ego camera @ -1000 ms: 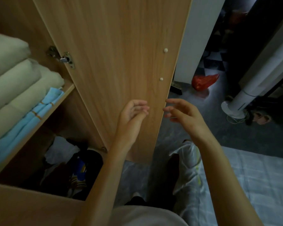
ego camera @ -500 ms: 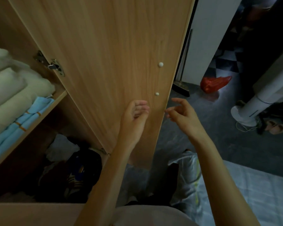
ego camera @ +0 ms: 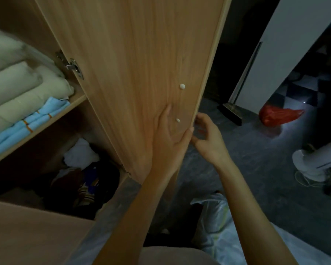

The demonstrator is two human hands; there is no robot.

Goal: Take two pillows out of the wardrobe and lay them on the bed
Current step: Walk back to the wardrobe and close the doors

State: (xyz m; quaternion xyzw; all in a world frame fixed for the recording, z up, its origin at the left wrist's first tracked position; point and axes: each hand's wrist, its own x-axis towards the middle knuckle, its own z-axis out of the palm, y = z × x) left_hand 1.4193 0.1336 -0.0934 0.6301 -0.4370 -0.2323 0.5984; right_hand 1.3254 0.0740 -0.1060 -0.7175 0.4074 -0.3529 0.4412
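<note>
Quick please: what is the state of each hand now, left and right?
Left hand: open, palm flat on the wardrobe door, holding nothing.
Right hand: open, fingers loosely curled beside the door edge, holding nothing.

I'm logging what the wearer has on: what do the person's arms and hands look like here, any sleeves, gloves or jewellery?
Both forearms are bare to the frame's bottom edge, no sleeves showing. The left hand and right hand are ungloved, with no visible rings, watch or bracelets.
</note>
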